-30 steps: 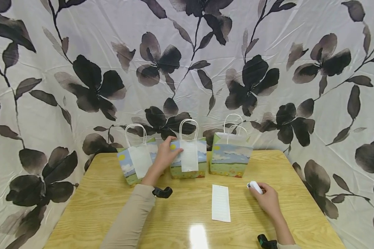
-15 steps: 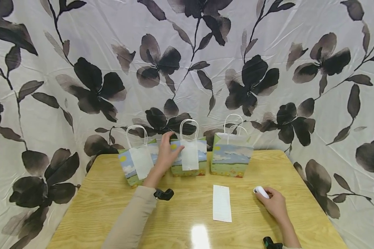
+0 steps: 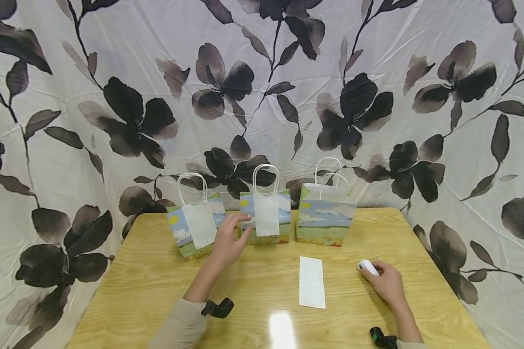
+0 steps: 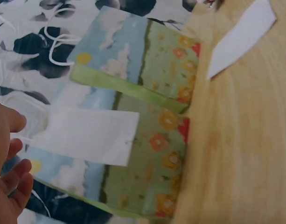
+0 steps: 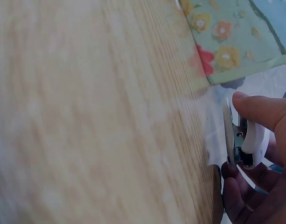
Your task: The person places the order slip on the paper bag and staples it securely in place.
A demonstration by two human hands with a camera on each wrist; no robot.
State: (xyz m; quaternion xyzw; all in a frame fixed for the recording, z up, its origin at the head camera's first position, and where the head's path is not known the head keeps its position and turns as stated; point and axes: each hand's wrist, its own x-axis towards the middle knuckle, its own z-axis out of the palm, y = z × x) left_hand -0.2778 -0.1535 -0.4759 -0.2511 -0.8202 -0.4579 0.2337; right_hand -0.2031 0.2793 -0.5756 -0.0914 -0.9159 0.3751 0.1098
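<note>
My right hand (image 3: 386,282) holds a small white stapler (image 5: 258,142) over the right side of the table, thumb on one side and fingers on the other. My left hand (image 3: 226,245) is in front of the gap between the left and middle gift bags, fingers extended and holding nothing. The middle gift bag (image 3: 284,220) has a white paper slip (image 4: 94,137) on its front. Another slip (image 3: 199,225) hangs, tilted, on the left gift bag (image 3: 181,237). The right gift bag (image 3: 326,223) shows no slip on its front.
A loose paper slip (image 3: 312,282) lies flat on the wooden table (image 3: 253,300), in front of the right bag. Behind the bags, a floral cloth (image 3: 262,97) covers the wall. Wrist cameras (image 3: 218,308) are strapped to both forearms.
My left hand has come away from the top edge of the middle bag, moving down and toward me. The right hand has shifted slightly right with the stapler.
</note>
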